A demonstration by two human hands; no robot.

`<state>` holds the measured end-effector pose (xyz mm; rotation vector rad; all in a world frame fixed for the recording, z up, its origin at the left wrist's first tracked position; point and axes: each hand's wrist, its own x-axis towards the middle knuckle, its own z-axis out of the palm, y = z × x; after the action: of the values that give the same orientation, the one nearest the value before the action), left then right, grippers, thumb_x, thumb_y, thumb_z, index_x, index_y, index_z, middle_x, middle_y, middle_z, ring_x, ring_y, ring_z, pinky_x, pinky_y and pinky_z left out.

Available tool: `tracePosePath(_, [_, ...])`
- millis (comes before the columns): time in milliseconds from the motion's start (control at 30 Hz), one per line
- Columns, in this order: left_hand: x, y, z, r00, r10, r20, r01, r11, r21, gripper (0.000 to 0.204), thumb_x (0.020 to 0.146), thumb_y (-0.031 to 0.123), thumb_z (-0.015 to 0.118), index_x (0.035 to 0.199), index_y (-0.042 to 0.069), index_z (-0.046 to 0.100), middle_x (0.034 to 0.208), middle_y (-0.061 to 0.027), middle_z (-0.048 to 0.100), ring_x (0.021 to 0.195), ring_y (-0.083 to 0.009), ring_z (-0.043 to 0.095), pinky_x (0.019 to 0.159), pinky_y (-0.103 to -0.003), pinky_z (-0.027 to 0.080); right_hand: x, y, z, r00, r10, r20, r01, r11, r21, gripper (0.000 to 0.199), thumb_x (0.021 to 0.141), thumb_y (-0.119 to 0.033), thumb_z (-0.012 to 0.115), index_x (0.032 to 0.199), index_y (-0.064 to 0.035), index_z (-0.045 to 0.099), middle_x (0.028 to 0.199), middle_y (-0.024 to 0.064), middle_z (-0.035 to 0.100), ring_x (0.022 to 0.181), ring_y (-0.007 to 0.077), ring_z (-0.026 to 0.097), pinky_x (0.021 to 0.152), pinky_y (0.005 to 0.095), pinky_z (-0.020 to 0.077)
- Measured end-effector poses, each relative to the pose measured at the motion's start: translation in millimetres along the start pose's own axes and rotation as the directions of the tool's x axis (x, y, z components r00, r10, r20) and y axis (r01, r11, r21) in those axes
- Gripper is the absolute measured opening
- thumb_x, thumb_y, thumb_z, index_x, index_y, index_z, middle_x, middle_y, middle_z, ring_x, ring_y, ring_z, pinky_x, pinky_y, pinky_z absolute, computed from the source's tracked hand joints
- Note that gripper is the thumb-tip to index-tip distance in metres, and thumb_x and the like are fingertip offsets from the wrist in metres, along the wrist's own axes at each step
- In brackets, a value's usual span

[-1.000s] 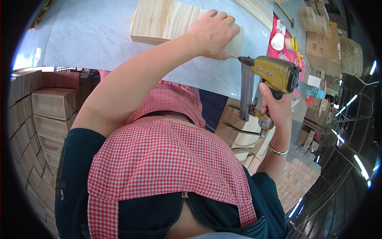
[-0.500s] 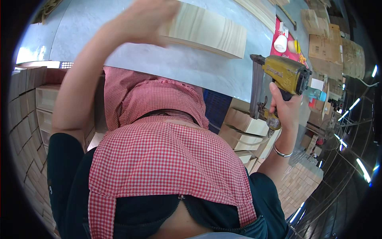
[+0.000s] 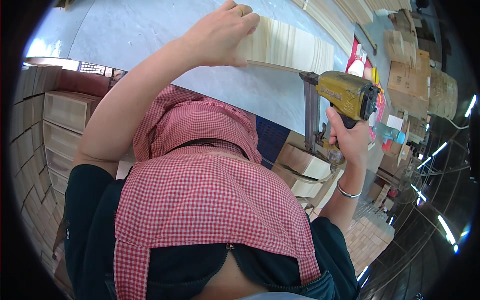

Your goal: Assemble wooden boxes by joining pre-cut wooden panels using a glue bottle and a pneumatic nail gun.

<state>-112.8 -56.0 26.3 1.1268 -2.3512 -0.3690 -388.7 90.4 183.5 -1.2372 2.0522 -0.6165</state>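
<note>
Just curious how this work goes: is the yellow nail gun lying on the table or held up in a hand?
Held up. The right hand grips the nail gun by its handle, clear of the table.

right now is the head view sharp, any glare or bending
Head view: left hand, wooden panel and yellow nail gun in the right hand look sharp; ceiling lights glare at lower right; straight edges bow toward the black fisheye rim.
</note>
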Motion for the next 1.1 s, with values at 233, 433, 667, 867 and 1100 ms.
tracePosePath(233, [3,34,-28,0.994,-0.077,0.073,0.071,0.994,0.082,0.051,0.059,0.025,0.085,0.098,0.011,0.057,0.123,-0.0063,0.061,0.106,-0.0259,0.057,0.094,-0.038,0.053,5,0,1,1.0,-0.004,0.008,0.005,1.0,-0.016,0.029,0.087,-0.021,0.079,0.1,0.0023,0.067,0.061,0.0015,0.059,0.042,0.0082,0.048,0.039,0.0216,0.0407])
tracePosePath(433, [0,29,-18,0.997,-0.077,0.016,0.076,0.994,0.079,0.05,0.059,0.022,0.084,0.098,0.01,0.056,0.126,-0.0053,0.061,0.11,-0.0265,0.057,0.096,-0.04,0.051,7,4,7,0.999,0.03,0.02,-0.031,0.999,0.039,0.027,0.089,-0.021,0.078,0.098,0.002,0.066,0.059,0.0006,0.057,0.042,0.0078,0.047,0.039,0.0216,0.0406])
tracePosePath(667, [-7,25,-10,0.997,-0.059,-0.04,0.061,0.997,0.039,0.053,0.06,0.021,0.082,0.104,0.01,0.055,0.137,-0.0069,0.056,0.12,-0.0281,0.055,0.099,-0.042,0.05,8,-1,6,0.993,0.107,0.054,-0.107,0.994,-0.001,0.026,0.089,-0.02,0.077,0.097,0.0021,0.066,0.06,0.0006,0.058,0.042,0.0078,0.046,0.039,0.0216,0.0411])
tracePosePath(867, [-20,12,-11,0.994,-0.086,-0.065,0.08,0.993,-0.087,0.055,0.062,0.02,0.081,0.11,0.01,0.055,0.145,-0.0093,0.049,0.123,-0.0295,0.054,0.101,-0.042,0.05,0,-22,15,0.999,0.001,-0.05,-0.002,1.0,-0.025,0.026,0.089,-0.019,0.077,0.098,0.0021,0.066,0.062,0.0007,0.059,0.042,0.0079,0.047,0.04,0.0214,0.0408])
tracePosePath(1100, [-12,0,-6,1.0,-0.012,0.022,0.019,0.93,-0.368,0.057,0.063,0.02,0.082,0.113,0.011,0.057,0.144,-0.0123,0.047,0.116,-0.031,0.058,0.097,-0.04,0.052,-3,-38,18,0.998,-0.019,0.059,0.023,0.998,-0.06,0.028,0.088,-0.021,0.078,0.098,0.0021,0.067,0.063,0.0016,0.06,0.044,0.0087,0.05,0.041,0.0213,0.0418])
